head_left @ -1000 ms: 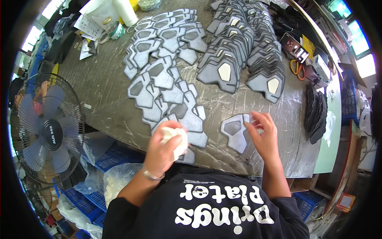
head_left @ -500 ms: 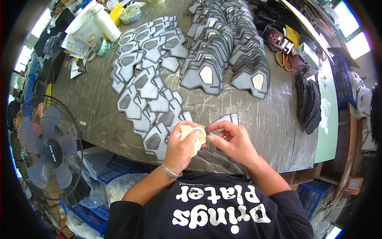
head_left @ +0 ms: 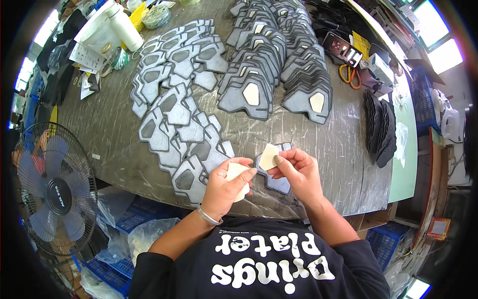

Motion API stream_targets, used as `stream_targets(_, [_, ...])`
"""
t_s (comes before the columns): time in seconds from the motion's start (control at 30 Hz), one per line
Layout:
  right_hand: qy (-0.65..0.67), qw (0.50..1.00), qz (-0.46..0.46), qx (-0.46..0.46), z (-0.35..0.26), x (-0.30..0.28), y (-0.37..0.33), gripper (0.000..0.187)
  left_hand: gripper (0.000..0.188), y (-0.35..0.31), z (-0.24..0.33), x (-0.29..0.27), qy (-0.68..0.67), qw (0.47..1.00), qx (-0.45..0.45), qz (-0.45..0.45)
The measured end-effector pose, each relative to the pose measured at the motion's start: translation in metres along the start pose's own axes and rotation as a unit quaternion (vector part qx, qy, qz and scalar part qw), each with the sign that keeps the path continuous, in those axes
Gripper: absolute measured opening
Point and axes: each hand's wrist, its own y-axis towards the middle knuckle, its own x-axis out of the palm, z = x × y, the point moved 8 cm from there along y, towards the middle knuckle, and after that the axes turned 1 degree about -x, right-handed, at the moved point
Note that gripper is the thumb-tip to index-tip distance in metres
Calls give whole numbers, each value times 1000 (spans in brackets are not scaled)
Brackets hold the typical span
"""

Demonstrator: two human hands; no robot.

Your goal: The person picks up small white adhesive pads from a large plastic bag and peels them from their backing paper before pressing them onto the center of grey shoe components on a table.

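My left hand (head_left: 220, 188) is closed around a few small cream-coloured foam-like pads (head_left: 236, 173). Between thumb and fingers, my right hand (head_left: 302, 178) pinches a single five-sided cream pad (head_left: 269, 156). That pad is over a grey, dark-edged cut piece (head_left: 279, 185) lying on the table, which the pad and right hand partly cover. Left of my hands, overlapping grey pieces (head_left: 191, 180) with darker recessed patches are spread toward the far side. Beyond my hands stand two long rows of stacked grey pieces (head_left: 239, 102), their front ones each bearing a cream pad (head_left: 317, 102).
A standing fan (head_left: 59, 189) is at the left, beside the table (head_left: 119, 149). A white bottle (head_left: 124, 27) stands at the far left. On the right lie orange-handled scissors (head_left: 350, 77), a phone (head_left: 342, 49) and a stack of black pieces (head_left: 381, 128). Blue crates (head_left: 386, 244) sit below.
My right hand has drawn one cream pad away from those in the left hand and holds it over the grey piece. The whole view has shifted slightly.
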Motion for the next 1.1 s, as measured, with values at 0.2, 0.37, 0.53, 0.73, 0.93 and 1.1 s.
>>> stream_targets(0.2, [31, 999, -15, 10, 13, -4, -13, 15, 21, -1, -9, 9, 135, 990, 18, -35])
stream_targets(0.37, [30, 992, -38, 116, 26, -24, -27, 17, 29, -38, 43, 51, 525, 678, 514, -11])
stream_targets(0.53, [-22, 993, -43, 107, 23, -32, -28, 16, 28, -39, 34, 54, 540, 662, 518, -35])
stream_targets(0.73, [-281, 951, -88, -91, -9, -27, -24, 19, 15, -6, 17, 36, 371, 899, 212, -98])
stream_targets(0.93, [-355, 928, -113, -33, -13, -24, -12, 15, 12, 6, -1, 35, 363, 919, 94, -119])
stream_targets(1.1, [-337, 939, -30, 69, -2, -47, 10, 24, 23, -1, 20, 32, 480, 839, 250, -49])
